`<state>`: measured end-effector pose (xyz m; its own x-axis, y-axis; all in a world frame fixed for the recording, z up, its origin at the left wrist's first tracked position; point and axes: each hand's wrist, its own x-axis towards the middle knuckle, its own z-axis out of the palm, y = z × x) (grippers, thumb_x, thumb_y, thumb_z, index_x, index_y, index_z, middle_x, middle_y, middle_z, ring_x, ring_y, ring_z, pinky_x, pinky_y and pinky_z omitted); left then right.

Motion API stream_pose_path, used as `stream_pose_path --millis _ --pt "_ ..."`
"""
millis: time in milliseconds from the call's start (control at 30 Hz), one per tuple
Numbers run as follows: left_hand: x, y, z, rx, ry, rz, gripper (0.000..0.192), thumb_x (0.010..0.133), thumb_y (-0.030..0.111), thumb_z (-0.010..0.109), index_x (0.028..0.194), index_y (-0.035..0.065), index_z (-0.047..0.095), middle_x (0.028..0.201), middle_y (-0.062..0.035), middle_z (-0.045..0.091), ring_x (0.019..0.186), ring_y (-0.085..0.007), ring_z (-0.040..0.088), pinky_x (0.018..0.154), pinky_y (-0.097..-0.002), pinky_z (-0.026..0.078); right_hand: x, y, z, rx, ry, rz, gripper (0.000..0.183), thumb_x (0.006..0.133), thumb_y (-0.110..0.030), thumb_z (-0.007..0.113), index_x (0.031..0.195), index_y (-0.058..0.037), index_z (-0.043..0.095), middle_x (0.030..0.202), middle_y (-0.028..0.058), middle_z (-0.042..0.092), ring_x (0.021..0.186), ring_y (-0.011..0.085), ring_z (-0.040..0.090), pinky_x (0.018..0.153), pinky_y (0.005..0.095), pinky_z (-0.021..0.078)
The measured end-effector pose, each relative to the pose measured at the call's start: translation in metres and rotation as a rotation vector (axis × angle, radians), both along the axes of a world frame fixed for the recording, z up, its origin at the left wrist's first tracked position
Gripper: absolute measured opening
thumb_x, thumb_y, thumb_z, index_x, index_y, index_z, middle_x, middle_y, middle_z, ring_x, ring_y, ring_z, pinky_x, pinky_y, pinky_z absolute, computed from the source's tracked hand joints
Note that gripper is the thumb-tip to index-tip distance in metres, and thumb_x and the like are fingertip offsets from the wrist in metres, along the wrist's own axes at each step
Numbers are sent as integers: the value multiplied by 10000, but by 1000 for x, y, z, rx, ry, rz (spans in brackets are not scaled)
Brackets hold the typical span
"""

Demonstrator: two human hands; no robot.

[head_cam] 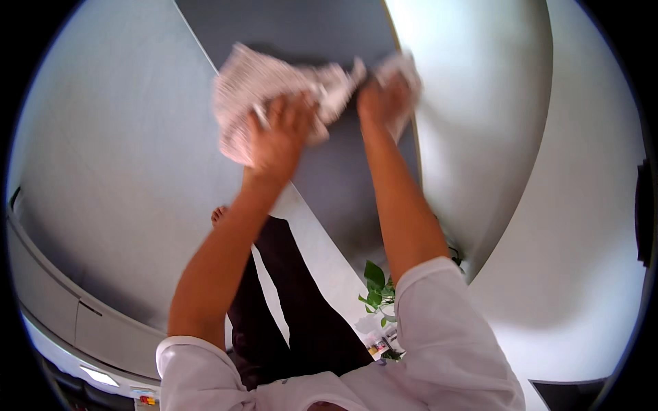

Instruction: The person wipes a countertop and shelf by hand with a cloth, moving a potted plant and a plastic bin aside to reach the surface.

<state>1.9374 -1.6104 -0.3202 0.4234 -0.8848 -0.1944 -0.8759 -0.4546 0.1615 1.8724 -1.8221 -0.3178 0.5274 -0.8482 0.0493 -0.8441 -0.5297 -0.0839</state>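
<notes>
Pale pink-and-white cloth (272,77) hangs bunched and blurred in front of me, over a dark grey panel (339,169). My left hand (282,123) grips it, with fingers spread across the creased fabric and part of it draped beyond them. To the right, my right hand (383,100) clutches more pale cloth (408,72) beside the panel's thin brown edge. A dark gap shows between the two bunches, so I cannot tell whether they are one piece. Motion blur hides the fingertips of the right hand.
A pale floor (118,154) spreads to the left, where a bare foot (219,215) shows beyond my left forearm. Green plant leaves (378,280) stick out below my right arm. A light cabinet (113,331) curves along the lower left, and a white wall (581,195) rises at the right.
</notes>
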Motion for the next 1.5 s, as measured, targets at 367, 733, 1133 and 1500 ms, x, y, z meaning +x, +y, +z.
stream_pose_path --millis 367,733,1133,1500 --pt "113 -66 -9 -124 -114 433 472 960 160 509 1430 195 530 1594 -16 374 1517 -309 257 1109 -757 203 146 10 -4 36 -359 671 591 755 -142 675 1334 -144 559 1392 111 506 1345 413 391 1130 589 281" --pt "-133 9 20 -68 397 -128 588 904 301 583 1479 206 504 1611 8 328 1450 -273 330 1144 -665 263 -201 123 47 400 62 128 771 771 -9 619 1486 15 330 1565 276 268 1490 498 159 1221 600 92" --pt "130 -112 9 -131 44 300 540 909 149 576 1444 160 503 1560 -25 380 1441 -298 332 1043 -714 341 148 -51 7 32 -167 496 688 814 -85 679 1460 -73 444 1402 201 522 1352 404 429 1189 564 245" --pt "138 -173 -13 -327 2 274 550 933 236 577 1471 181 478 1580 -41 341 1473 -366 269 1059 -827 208 160 -103 -3 -106 -124 376 655 831 -155 660 1451 -156 450 1463 152 460 1378 430 380 1148 558 290"
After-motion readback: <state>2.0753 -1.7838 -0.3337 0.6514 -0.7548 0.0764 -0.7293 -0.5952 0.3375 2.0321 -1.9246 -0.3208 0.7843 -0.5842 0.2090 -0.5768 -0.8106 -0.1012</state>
